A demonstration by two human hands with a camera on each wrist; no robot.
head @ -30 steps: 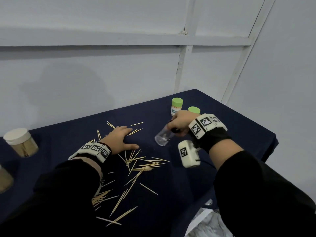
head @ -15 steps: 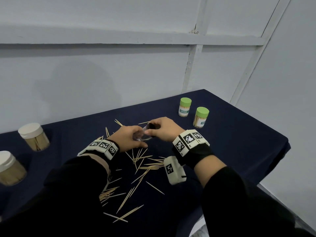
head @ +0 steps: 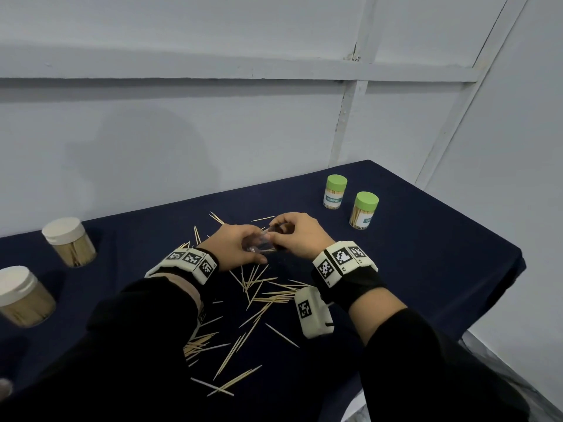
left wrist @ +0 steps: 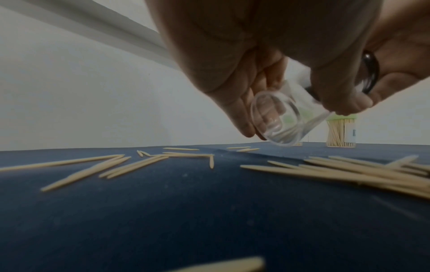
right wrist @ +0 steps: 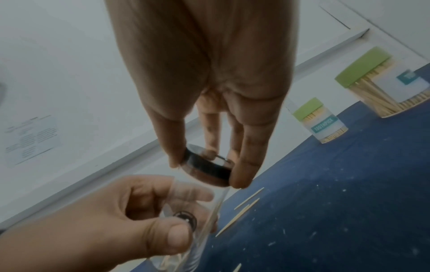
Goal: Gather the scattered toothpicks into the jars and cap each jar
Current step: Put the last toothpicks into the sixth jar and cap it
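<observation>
A small clear jar (head: pixel 259 243) hangs tilted just above the dark blue cloth, between both hands. My left hand (head: pixel 256 248) grips its body near the base; the jar's round bottom (left wrist: pixel 277 119) faces the left wrist camera. My right hand (head: pixel 280 236) pinches the black cap (right wrist: pixel 204 165) that sits on the jar's mouth, thumb on one side and fingers on the other. In the right wrist view my left hand (right wrist: pixel 186 217) wraps the clear wall (right wrist: pixel 209 211). Several loose toothpicks (head: pixel 265 293) lie scattered under and in front of the hands, and also show beneath the wrist (left wrist: pixel 349 173).
Two green-capped jars packed with toothpicks (head: pixel 335 191) (head: pixel 364 210) stand at the back right. Two wider white-capped jars (head: pixel 68 242) (head: pixel 21 295) stand at the far left. The table's right edge (head: pixel 518 257) drops off close by. A wall rises right behind the table.
My right hand carried the clear jar from the right to the middle. My left hand rose off the cloth and took hold of the jar's body.
</observation>
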